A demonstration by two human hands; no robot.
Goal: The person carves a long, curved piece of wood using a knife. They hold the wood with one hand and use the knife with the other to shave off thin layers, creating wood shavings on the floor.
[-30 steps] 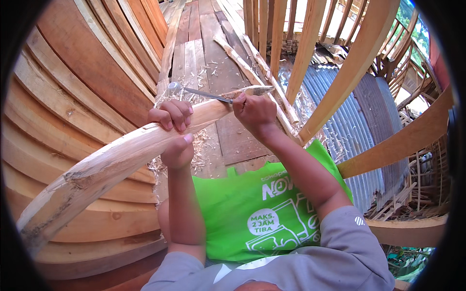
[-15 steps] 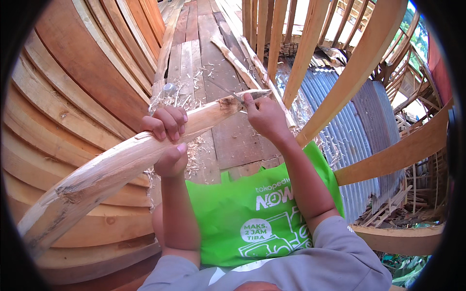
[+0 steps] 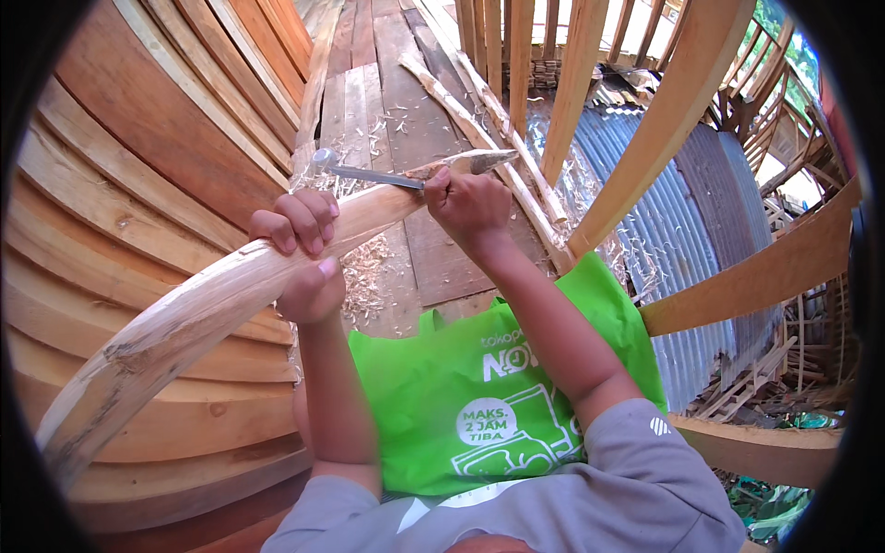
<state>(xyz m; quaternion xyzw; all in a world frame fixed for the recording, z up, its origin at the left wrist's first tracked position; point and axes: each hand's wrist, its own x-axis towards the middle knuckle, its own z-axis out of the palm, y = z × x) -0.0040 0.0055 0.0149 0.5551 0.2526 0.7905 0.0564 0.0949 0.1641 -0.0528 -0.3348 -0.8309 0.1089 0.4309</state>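
A long, pale, peeled wooden pole [image 3: 198,295] slants from the lower left up to a roughly pointed, darker end at the centre. My left hand [image 3: 302,241] is wrapped round its middle, thumb on the near side. My right hand [image 3: 468,210] is closed in a fist round the handle of a knife [image 3: 376,176], the handle mostly hidden by the fingers. Its narrow grey blade points left and lies across the pole's upper side, a short way back from the tip. A green bag [image 3: 415,387] covers my lap under both forearms.
Wood shavings [image 3: 367,276] are strewn over the plank floor [image 3: 452,258]. Two thin peeled poles [image 3: 461,115] lie ahead. A small clear cup [image 3: 324,158] stands near the knife tip. Plank wall [image 3: 138,184] on the left; wooden slats [image 3: 668,134] and corrugated metal sheets [image 3: 636,203] on the right.
My right hand has drawn the knife back along the pole, left and slightly nearer me, and the blade now lies flatter. My left hand keeps its grip, shifted slightly left.
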